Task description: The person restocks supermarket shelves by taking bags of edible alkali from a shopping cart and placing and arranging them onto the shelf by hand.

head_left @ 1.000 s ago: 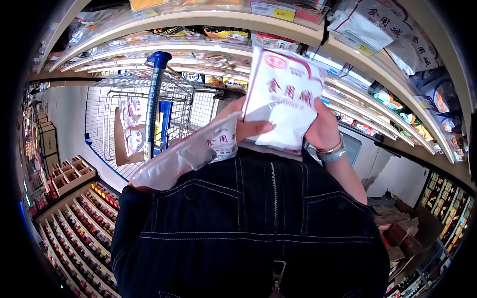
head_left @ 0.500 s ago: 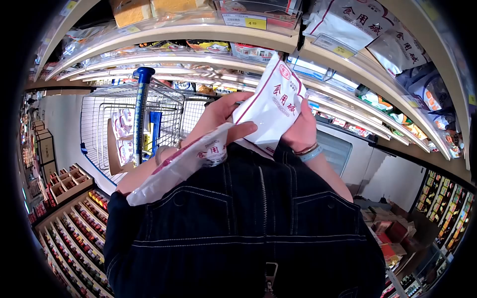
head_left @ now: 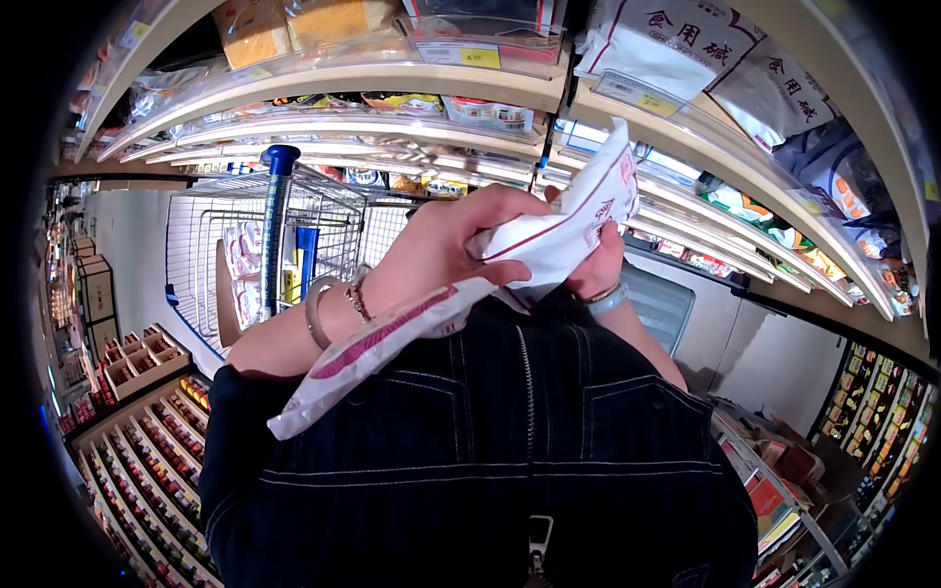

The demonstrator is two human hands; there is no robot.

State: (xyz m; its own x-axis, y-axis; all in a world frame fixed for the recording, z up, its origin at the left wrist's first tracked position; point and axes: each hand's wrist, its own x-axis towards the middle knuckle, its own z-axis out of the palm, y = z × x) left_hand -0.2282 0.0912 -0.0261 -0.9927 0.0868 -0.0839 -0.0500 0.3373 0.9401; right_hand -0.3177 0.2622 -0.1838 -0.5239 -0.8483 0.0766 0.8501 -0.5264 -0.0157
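Both my hands are raised in front of my chest around a white packet of edible alkali (head_left: 559, 240) with dark red print. My left hand (head_left: 441, 230) grips its left side, fingers curled over the edge. On the right, my right hand (head_left: 600, 267) pinches it from below and behind, its fingertips partly hidden. A second packet of edible alkali (head_left: 377, 355) slants down to the left, its upper end tucked under my left hand. This one lies along my left forearm, in front of my dark jacket.
A wire shopping cart (head_left: 191, 240) with a blue-capped handle (head_left: 280, 162) stands at the left; a carton with white packets sits in it. Shelves (head_left: 510, 83) curve overhead, bearing more alkali packets (head_left: 676, 44). Racks of small jars (head_left: 147, 470) fill the lower left.
The upper packet has turned, so its printed front now faces right and looks narrower. My left hand has shifted over it. The lower packet has tipped and shows less lettering.
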